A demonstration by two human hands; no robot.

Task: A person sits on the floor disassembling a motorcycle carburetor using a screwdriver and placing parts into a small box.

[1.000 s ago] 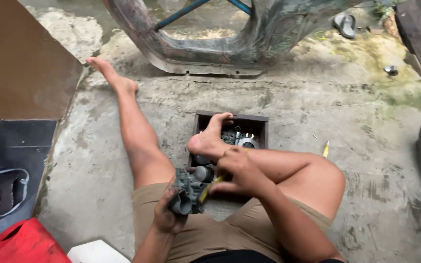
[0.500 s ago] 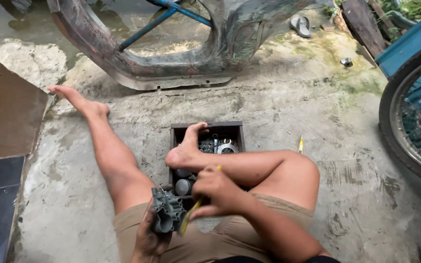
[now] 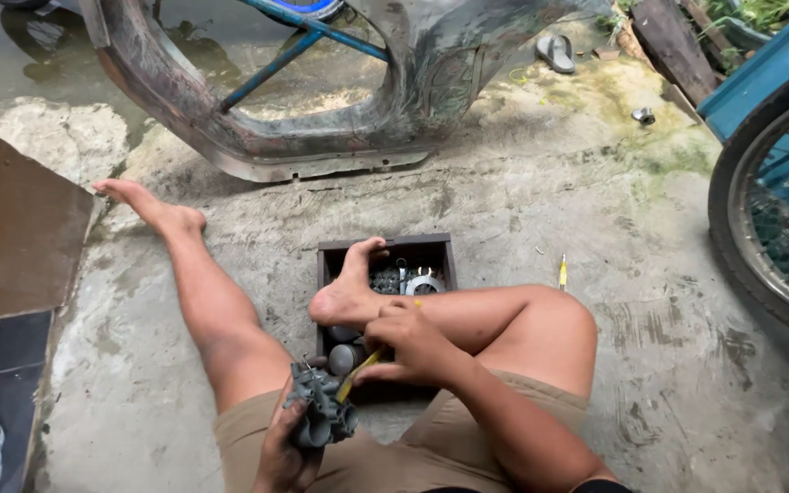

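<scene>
Left hand (image 3: 283,452) clamps the grey carburettor (image 3: 321,415) low over the lap, near the dark wooden parts box (image 3: 385,248). Right hand (image 3: 413,345) is wrapped around a yellow-handled screwdriver (image 3: 358,372), tip angled down onto the carburettor. A wheel (image 3: 769,210) stands far right.

A person sits on rough concrete ground (image 3: 541,219), one leg stretched out to the left, the other bent across the lap. The left hand (image 3: 283,452) grips a grey metal engine part (image 3: 321,415), perhaps a carburettor, low in the lap. The right hand (image 3: 413,342) is closed round a yellow-handled tool (image 3: 358,372) whose tip meets that part. The bent leg's foot (image 3: 349,294) rests on a dark wooden box (image 3: 385,248) of small metal parts. A yellow screwdriver (image 3: 562,271) lies on the ground just right of the box. A worn vehicle frame (image 3: 321,137) stands beyond, a spoked wheel (image 3: 773,215) at the right edge
</scene>
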